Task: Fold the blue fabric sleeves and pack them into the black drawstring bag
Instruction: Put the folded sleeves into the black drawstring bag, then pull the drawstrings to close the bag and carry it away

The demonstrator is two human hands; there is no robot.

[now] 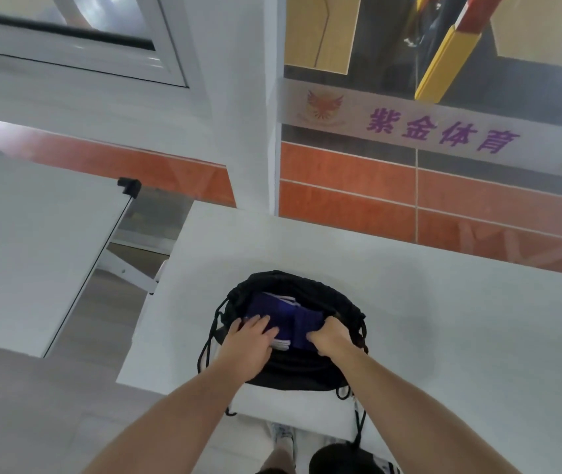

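White desk (444, 319) surface is recorded across the lower half of the view, backed by an orange-tiled wall and a glazed panel lettered in purple at 1 o'clock. A second white desk (33, 234) is noted at 9 o'clock, set apart by a gap.

The black drawstring bag (293, 374) is found near the desk's front edge, at 6 o'clock from the centre of the view, with its mouth spread wide. Its cords (206, 350) are seen slack, looping off the bag at 8 o'clock and hanging over the desk edge at 5 o'clock.

The blue fabric sleeves (286, 309) are observed inside the mouth, lying as a folded stack with white edging visible at the near side.

The left hand (250, 340) is laid on the stack at 8 o'clock of the mouth, fingers straight and flat, pressing down and holding nothing. The right hand (332, 336) is placed at 4 o'clock of the mouth with fingers curled. Whether the fabric or the bag's rim is gripped cannot be determined.

Assessment: folding is judged complete, and the packing step is in hand, with the stack being seated in the bag. It cannot be established whether further sleeves lie outside the view.

Next move, as judged: the stack is to be pushed fully below the rim, both hands are to be withdrawn, and the cords are to be taken up and drawn so that the mouth is closed. Care is called for so that no fabric is caught in the gathered rim.
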